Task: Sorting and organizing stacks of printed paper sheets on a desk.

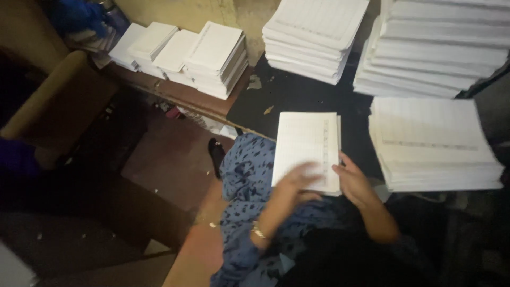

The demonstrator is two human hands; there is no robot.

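Observation:
A small stack of white ruled paper sheets lies at the near edge of a dark table, over my lap. My left hand, blurred, rests flat on the stack's near left corner; a bracelet sits on its wrist. My right hand grips the stack's near right edge, thumb on top. A blue patterned cloth covers my lap below the sheets.
Tall piles of ruled sheets stand around: one at right, two behind. Smaller white stacks sit on a brown bench at left. A tan chair and reddish floor lie to the left.

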